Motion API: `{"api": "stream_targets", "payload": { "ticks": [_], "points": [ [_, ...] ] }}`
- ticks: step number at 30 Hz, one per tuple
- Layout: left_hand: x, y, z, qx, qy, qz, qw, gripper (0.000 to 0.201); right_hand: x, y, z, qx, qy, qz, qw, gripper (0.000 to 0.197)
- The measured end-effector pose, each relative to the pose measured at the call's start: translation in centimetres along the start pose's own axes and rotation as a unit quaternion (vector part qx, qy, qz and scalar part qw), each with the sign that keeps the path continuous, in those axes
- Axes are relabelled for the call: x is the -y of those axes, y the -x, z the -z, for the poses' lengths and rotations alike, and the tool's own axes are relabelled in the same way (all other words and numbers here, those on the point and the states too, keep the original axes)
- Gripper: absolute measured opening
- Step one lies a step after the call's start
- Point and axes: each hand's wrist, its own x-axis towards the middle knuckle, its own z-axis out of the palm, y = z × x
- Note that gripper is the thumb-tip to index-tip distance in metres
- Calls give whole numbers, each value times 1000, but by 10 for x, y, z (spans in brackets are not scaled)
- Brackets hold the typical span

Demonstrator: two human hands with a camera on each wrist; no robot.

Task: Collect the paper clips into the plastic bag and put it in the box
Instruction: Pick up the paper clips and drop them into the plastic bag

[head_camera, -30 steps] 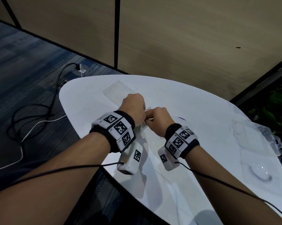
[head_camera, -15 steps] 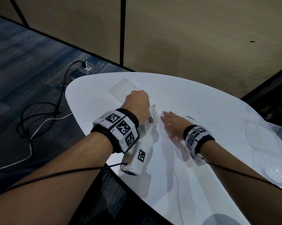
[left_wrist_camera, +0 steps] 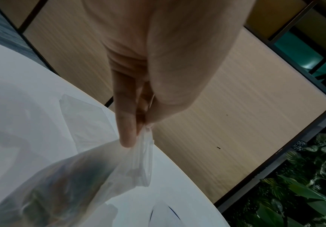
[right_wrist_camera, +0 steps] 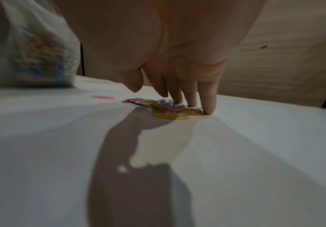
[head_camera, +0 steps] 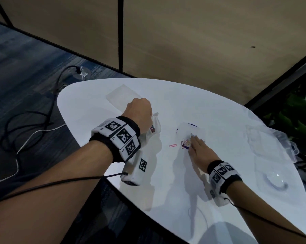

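My left hand (head_camera: 139,111) pinches the top edge of a clear plastic bag (head_camera: 153,128) that hangs down to the white table (head_camera: 95,106); in the left wrist view the bag (left_wrist_camera: 92,176) holds coloured clips. My right hand (head_camera: 195,147) lies flat with straight fingers (right_wrist_camera: 208,98) pressing on a small pile of coloured paper clips (head_camera: 185,144) (right_wrist_camera: 168,107). One pink clip (head_camera: 173,146) (right_wrist_camera: 102,97) lies apart, left of the pile. In the right wrist view the bag (right_wrist_camera: 36,53) stands to the left. The clear plastic box (head_camera: 272,147) sits at the table's right edge.
A second flat clear bag (head_camera: 122,95) lies at the table's far left. A clear round lid (head_camera: 275,180) rests near the right edge. Cables (head_camera: 25,124) run over the floor on the left. A wood panel wall stands behind; plants (head_camera: 300,111) are at the right.
My right hand left the bag's mouth, moved right and forward, and came down flat on the clip pile. The left hand kept its hold on the bag.
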Motion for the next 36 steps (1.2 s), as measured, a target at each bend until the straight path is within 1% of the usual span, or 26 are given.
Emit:
{"api": "stream_targets", "payload": {
  "ticks": [3, 6, 8, 9, 11, 13, 15, 17, 19, 20, 22, 24, 25, 26, 27, 29, 30, 31, 32, 34, 35, 36],
  "points": [
    [-2, 1, -1, 1, 6, 2, 1000, 24, 16, -6, -4, 10, -23, -13, 1000, 66],
    [-5, 2, -2, 5, 6, -1, 1000, 25, 31, -19, -11, 10, 72, -6, 997, 62],
    [-4, 1, -2, 3, 7, 0, 1000, 24, 42, -21, -17, -9, 123, 12, 992, 62],
    [-4, 1, -2, 2, 9, 1, 1000, 24, 46, -20, -20, -30, 149, 29, 988, 60],
    [-4, 1, -2, 0, 11, 2, 1000, 24, 49, -16, -26, -72, 191, 61, 977, 46],
    [-4, 2, -2, -2, 11, 0, 1000, 24, 50, -12, -28, -85, 218, 66, 970, 32],
    [-4, 3, -2, 0, 12, 0, 1000, 24, 47, -13, -26, -100, 207, 65, 971, 20],
    [-3, 3, -2, 3, 13, 1, 1000, 24, 41, -16, -20, -111, 156, 41, 981, 15],
    [-2, 3, -2, 4, 11, -1, 1000, 23, 37, -19, -6, -111, 54, -10, 992, 19],
    [-3, 3, -2, 4, 9, -2, 1000, 23, 35, -19, 3, -114, -7, -39, 993, 21],
    [-3, 3, -3, 7, 7, -3, 1000, 22, 32, -18, 21, -123, -104, -91, 983, 18],
    [-5, 3, -4, 11, 7, -4, 1000, 23, 28, -18, 34, -135, -185, -127, 965, 13],
    [-6, 4, -5, 11, 6, -4, 1000, 24, 28, -17, 41, -142, -232, -138, 952, 13],
    [-6, 4, -5, 12, 6, -3, 1000, 24, 31, -15, 48, -148, -299, -139, 932, 14],
    [-6, 4, -5, 11, 6, -2, 1000, 25, 38, -13, 55, -148, -379, -130, 904, 15],
    [-5, 3, -5, 12, 8, -2, 1000, 26, 57, -5, 66, -133, -538, -75, 829, 15],
    [-5, 3, -6, 13, 8, -3, 1000, 27, 71, 0, 72, -117, -585, -44, 801, 16],
    [-5, 3, -6, 14, 7, -5, 1000, 27, 84, 3, 75, -99, -603, -15, 792, 17],
    [-5, 3, -7, 14, 5, -6, 1000, 27, 98, 6, 77, -82, -603, 8, 793, 18],
    [-5, 3, -8, 12, 4, -8, 1000, 25, 120, 8, 76, -53, -570, 39, 819, 18],
    [-5, 4, -8, 12, 6, -7, 1000, 24, 127, 7, 74, -41, -542, 51, 838, 19],
    [-5, 4, -7, 12, 10, -6, 1000, 24, 132, 5, 72, -31, -498, 67, 864, 19]
  ]
}}
